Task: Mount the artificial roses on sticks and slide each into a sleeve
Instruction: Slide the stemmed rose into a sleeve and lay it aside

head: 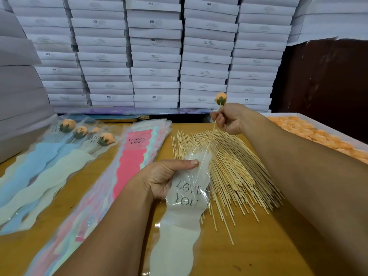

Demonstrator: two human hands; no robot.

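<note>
White boxes [155, 56] are stacked behind the wooden surface [268, 246], where loose sticks [235, 172] are heaped. A clear sleeve [185, 196] is gripped near its mouth by the left hand [169, 178]; the stick [211, 136] carrying an orange rose [220, 98] is pinched by the right hand [231, 119], its lower end at the sleeve's opening.

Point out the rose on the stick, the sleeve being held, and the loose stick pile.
rose [220, 98]: head view, on the orange bloom above the right hand.
sleeve [188, 193]: head view, on the LOVE YOU print.
stick pile [237, 166]: head view, on the middle of the pile.
</note>
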